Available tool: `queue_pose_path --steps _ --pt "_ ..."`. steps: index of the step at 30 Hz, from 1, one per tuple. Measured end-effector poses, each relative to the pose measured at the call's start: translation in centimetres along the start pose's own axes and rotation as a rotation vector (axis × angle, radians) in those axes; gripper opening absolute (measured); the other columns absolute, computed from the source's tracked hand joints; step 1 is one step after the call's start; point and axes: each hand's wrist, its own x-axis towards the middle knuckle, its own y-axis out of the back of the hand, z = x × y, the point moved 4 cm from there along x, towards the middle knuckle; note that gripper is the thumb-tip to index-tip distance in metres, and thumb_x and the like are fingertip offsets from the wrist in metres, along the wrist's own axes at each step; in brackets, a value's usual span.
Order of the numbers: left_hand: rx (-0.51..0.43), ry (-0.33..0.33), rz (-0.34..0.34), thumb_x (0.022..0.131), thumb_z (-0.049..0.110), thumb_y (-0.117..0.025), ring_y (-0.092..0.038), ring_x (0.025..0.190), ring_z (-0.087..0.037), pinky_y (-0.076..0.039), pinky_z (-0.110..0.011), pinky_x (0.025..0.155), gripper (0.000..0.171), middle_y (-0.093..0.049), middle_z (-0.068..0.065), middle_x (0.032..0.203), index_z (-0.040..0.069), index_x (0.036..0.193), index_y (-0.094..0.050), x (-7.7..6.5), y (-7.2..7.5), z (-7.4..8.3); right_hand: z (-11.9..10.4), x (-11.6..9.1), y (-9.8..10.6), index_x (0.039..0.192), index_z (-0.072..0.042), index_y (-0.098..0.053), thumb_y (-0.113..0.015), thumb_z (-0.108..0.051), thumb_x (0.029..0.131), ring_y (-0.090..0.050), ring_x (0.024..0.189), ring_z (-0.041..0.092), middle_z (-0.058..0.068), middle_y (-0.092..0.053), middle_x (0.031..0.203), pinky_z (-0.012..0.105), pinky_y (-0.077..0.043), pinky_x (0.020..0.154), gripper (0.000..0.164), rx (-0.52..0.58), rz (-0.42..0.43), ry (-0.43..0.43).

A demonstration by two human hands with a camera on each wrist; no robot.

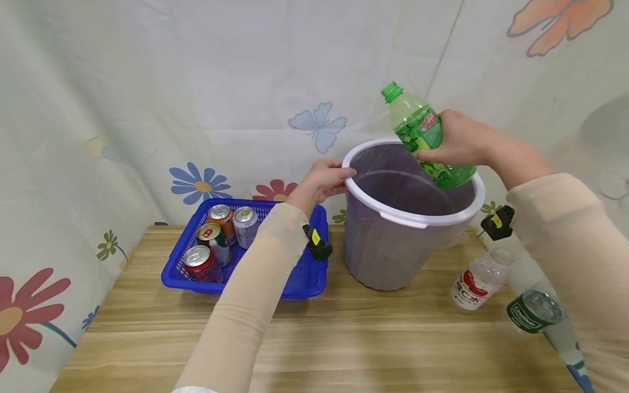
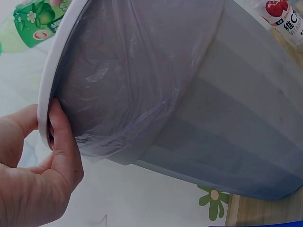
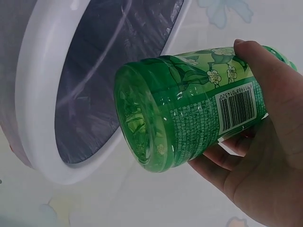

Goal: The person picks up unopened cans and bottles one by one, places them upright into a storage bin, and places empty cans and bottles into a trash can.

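My right hand (image 1: 462,141) grips a green plastic bottle (image 1: 419,131) by its labelled middle, above the mouth of a lined trash can (image 1: 383,245). The bottle is uncapped and tilted, its neck up to the left and its base down to the right; the right wrist view shows that base (image 3: 142,118) beside the white rim. With thumb and fingers on either side, my left hand (image 1: 324,181) pinches the left edge of the can's white rim (image 2: 46,80). A thin plastic bag (image 2: 128,71) is folded over the can's wall below the rim.
Left of the can is a blue plastic basket (image 1: 169,275) with several drink cans (image 1: 201,263) in it. On the right side of the wooden table (image 1: 363,338) are a clear bottle with a cherry label (image 1: 475,286) and a clear bottle with a green label (image 1: 528,314). Patterned curtain hangs behind.
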Motion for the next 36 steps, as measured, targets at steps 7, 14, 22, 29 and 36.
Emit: queue_pose_path --steps 7,14,22,29,36 --pt "-0.006 0.002 -0.002 0.085 0.012 -0.065 -0.061 0.076 -0.018 -0.055 -0.031 0.077 0.039 -0.058 -0.011 0.098 0.002 0.121 -0.053 0.1 0.0 0.0 -0.3 0.0 -0.5 0.092 0.002 -0.047 -0.067 -0.038 0.079 -0.054 0.064 0.022 0.012 -0.053 0.08 0.031 -0.046 0.056 0.046 -0.029 -0.045 -0.021" --pt "0.002 0.008 -0.002 0.085 0.012 -0.065 -0.061 0.077 -0.018 -0.055 -0.03 0.077 0.039 -0.058 -0.011 0.099 0.003 0.121 -0.053 0.2 0.0 0.1 -0.7 -0.1 -1.0 0.094 0.001 -0.048 -0.068 -0.036 0.078 -0.054 0.066 0.021 0.011 -0.054 0.081 0.031 -0.046 0.057 0.046 -0.024 -0.08 -0.002" --pt "-0.007 0.009 0.0 0.084 0.013 -0.066 -0.06 0.074 -0.017 -0.055 -0.03 0.076 0.039 -0.057 -0.01 0.096 0.003 0.12 -0.053 0.1 0.0 0.1 -0.8 -0.2 -1.6 0.096 0.003 -0.047 -0.069 -0.037 0.078 -0.055 0.07 0.022 0.013 -0.055 0.083 0.032 -0.046 0.061 0.049 -0.041 -0.095 0.003" --pt "-0.003 0.008 0.002 0.085 0.013 -0.066 -0.06 0.075 -0.017 -0.055 -0.03 0.076 0.039 -0.057 -0.01 0.097 0.003 0.12 -0.053 0.2 0.1 0.0 -0.5 -0.4 -1.7 0.104 0.008 -0.042 -0.067 -0.04 0.078 -0.054 0.076 0.026 0.017 -0.053 0.09 0.037 -0.047 0.066 0.06 -0.045 -0.095 -0.028" --pt "-0.009 0.012 0.006 0.085 0.012 -0.066 -0.06 0.076 -0.017 -0.055 -0.03 0.076 0.04 -0.057 -0.011 0.099 0.004 0.121 -0.052 0.4 0.2 -0.1 -0.1 -0.6 -2.0 0.099 0.005 -0.044 -0.067 -0.04 0.079 -0.053 0.069 0.023 0.014 -0.053 0.084 0.031 -0.045 0.058 0.054 -0.035 -0.12 -0.03"
